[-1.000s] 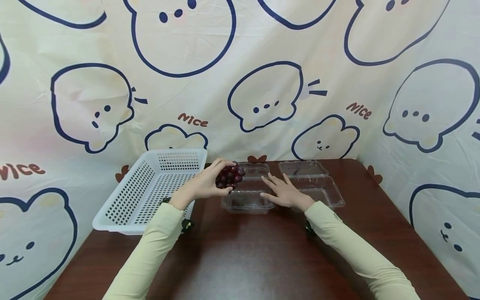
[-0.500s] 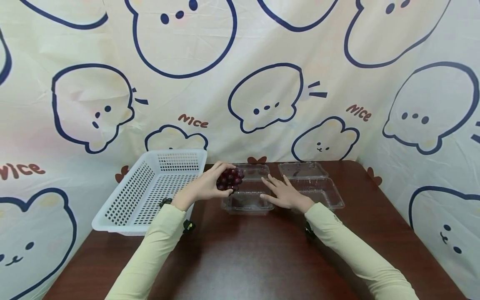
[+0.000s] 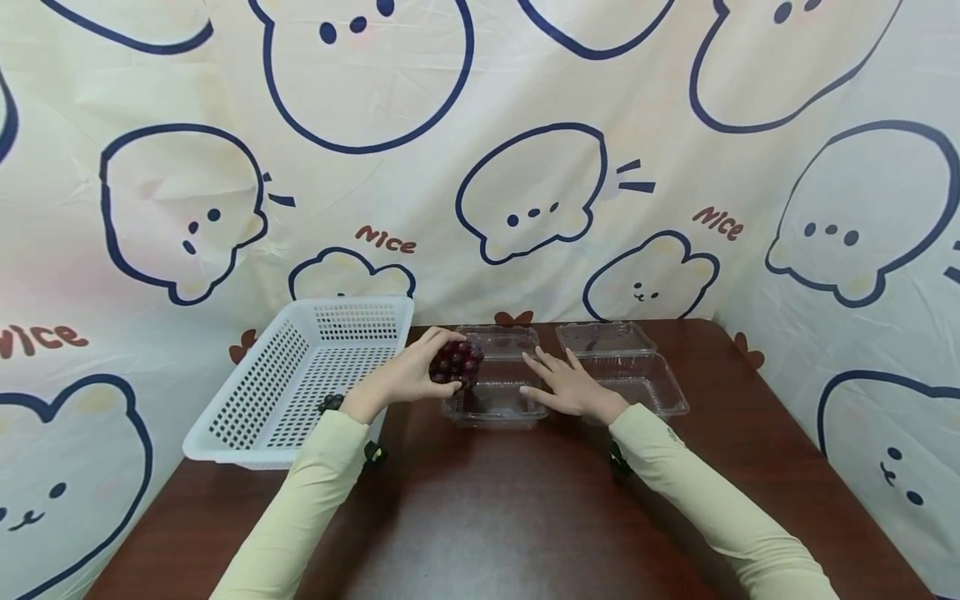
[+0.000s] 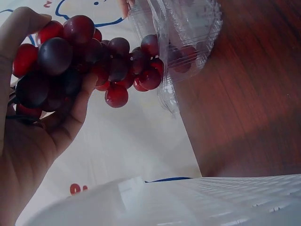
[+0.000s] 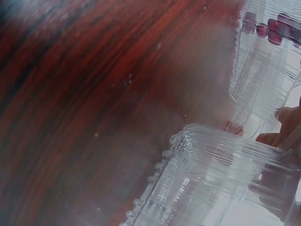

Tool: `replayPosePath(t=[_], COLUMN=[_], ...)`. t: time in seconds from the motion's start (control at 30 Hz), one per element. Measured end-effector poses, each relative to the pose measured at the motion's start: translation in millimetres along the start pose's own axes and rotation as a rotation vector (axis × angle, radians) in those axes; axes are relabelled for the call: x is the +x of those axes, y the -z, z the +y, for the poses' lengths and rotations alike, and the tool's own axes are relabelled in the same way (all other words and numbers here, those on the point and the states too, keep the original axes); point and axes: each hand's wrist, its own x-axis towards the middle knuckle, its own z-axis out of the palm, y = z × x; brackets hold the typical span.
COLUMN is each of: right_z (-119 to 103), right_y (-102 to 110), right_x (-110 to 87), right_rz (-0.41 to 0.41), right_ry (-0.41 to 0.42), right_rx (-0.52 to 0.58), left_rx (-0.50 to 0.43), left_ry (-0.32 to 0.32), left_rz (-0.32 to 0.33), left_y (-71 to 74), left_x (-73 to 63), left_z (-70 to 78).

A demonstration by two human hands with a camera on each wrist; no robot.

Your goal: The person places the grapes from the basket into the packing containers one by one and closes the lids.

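My left hand [image 3: 405, 372] grips a bunch of dark red grapes [image 3: 457, 362] between its thumb and fingers, at the left side of an open clear plastic clamshell box [image 3: 498, 410]. In the left wrist view the loose end of the grapes [image 4: 117, 66] trails away from the palm and overlaps the box's clear wall [image 4: 186, 23]. My right hand [image 3: 573, 388] has its fingers spread and straight, with its fingertips at the right edge of that same box. Through the clear plastic in the right wrist view, some grapes [image 5: 275, 30] show.
A second open clamshell box [image 3: 671, 392] stands to the right, partly behind the right hand. On the left, a white perforated basket [image 3: 225, 408] sits at the table's edge, under the left forearm. A cartoon-print cloth [image 3: 435, 192] hangs behind the brown table [image 3: 517, 517].
My left hand has come slightly down and to the left with the grapes still in its grip. The right hand and both boxes have stayed in place.
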Motion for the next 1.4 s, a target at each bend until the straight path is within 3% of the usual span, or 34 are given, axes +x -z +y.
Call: replayPosePath(t=[0.67, 1.03, 1.4], right_z=[2.9, 1.9, -1.1], right_y=[-0.8, -0.4, 0.8], right_x=[2.3, 2.0, 1.1], right_rz=[0.0, 0.01, -0.001], right_ry=[0.0, 0.016, -0.001], right_rx=[-0.03, -0.024, -0.022], left_rx=[0.01, 0.018, 0.02], left_ry=[0.085, 0.075, 0.118], left_rz=[-0.161, -0.204, -0.257], left_y=[-0.9, -5.2, -15.0], left_x=[1.9, 5.6, 12.2], left_z=[8.9, 12.8, 13.7])
